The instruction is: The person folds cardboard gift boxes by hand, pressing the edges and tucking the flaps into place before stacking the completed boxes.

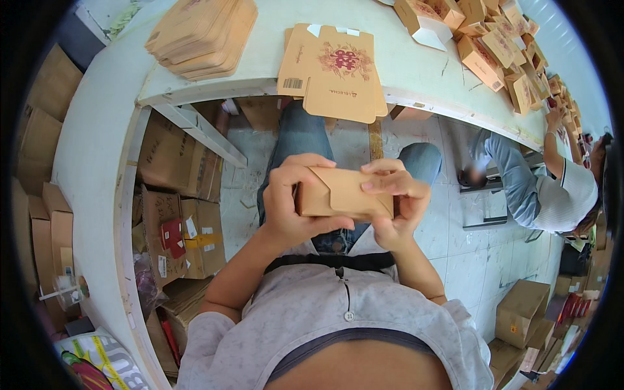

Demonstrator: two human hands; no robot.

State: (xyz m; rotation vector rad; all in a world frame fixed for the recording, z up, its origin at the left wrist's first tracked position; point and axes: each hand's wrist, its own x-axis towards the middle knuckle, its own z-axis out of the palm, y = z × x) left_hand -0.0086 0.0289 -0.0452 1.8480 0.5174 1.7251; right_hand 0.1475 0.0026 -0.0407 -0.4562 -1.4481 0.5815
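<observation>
Above my lap I hold a small tan paperboard box [348, 192], its overlapping flaps facing up towards me. My left hand [297, 200] grips one end, with the fingers along the far edge and the thumb along the near edge. At the other end my right hand [397, 202] presses fingers on the flap side, its thumb at the near corner. The inside of the box is hidden. Beyond my hands, a few flat printed box blanks [341, 73] lie at the table's edge and overhang it. They carry a red emblem and writing.
A tall stack of flat blanks [204, 39] stands at the far left of the white table [263, 53]. Many folded boxes [492, 53] are heaped at the far right. A co-worker [560, 195] sits at the right. Cardboard cartons [170, 156] fill the space under the table at left.
</observation>
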